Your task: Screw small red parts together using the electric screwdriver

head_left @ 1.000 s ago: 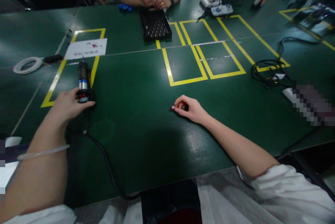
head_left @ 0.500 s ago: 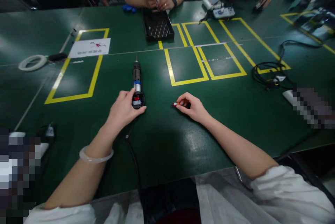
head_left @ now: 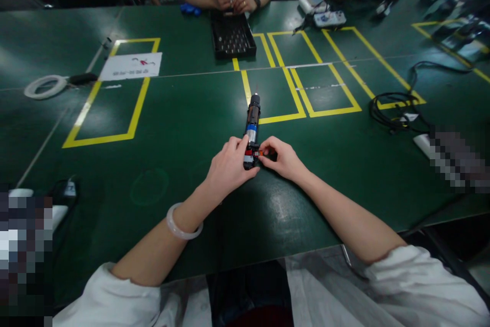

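An electric screwdriver [head_left: 252, 122] with its inner parts bared, among them a blue-and-silver motor section, lies on the green table with its thin bit pointing away from me. My left hand [head_left: 230, 164] grips its near end, thumb and fingers on either side. Pinched in the fingertips of my right hand [head_left: 281, 157] is a small red and orange part [head_left: 260, 153], held against the right side of the screwdriver's near end. Whether the part touches or sits in the housing I cannot tell. My fingers hide some of it.
Across the table [head_left: 184, 112] a person's hands hold a tool above a black tray [head_left: 235, 55] of small pieces. Yellow tape rectangles mark the surface. A coiled black cable [head_left: 394, 110] lies right; a paper sheet [head_left: 132, 66] and a white ring-shaped coil [head_left: 46, 87] lie left.
My left hand has brought the screwdriver to the right, up against the small part in my right hand. My right hand has hardly moved.
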`<state>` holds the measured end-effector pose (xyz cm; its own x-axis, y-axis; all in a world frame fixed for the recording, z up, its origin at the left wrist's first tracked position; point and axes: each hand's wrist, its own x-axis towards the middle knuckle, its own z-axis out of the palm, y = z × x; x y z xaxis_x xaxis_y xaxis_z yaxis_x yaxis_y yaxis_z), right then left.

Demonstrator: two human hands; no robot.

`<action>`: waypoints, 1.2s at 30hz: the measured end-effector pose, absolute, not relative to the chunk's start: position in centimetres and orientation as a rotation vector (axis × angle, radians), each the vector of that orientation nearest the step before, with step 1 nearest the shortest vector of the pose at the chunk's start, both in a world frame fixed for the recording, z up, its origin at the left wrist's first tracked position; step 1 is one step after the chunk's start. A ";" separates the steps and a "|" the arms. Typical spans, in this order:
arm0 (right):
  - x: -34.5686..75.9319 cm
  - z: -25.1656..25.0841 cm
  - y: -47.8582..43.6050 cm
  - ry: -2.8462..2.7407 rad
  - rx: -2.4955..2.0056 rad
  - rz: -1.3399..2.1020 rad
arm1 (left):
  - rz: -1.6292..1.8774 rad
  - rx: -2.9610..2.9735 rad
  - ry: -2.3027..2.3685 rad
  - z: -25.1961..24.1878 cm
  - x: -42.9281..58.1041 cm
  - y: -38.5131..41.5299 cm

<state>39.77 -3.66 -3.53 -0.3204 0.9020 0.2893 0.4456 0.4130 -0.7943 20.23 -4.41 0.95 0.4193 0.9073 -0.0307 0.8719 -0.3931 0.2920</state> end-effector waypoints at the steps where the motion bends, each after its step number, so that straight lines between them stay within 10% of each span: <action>1: 39.8 -3.5 -3.7 -1.948 -1.147 0.758 | 0.188 2.429 1.560 1.0 20.3 -4.5; 36: 40.0 -2.6 -4.2 -1.889 -1.083 1.086 | -0.065 2.553 1.897 1.7 14.4 -1.8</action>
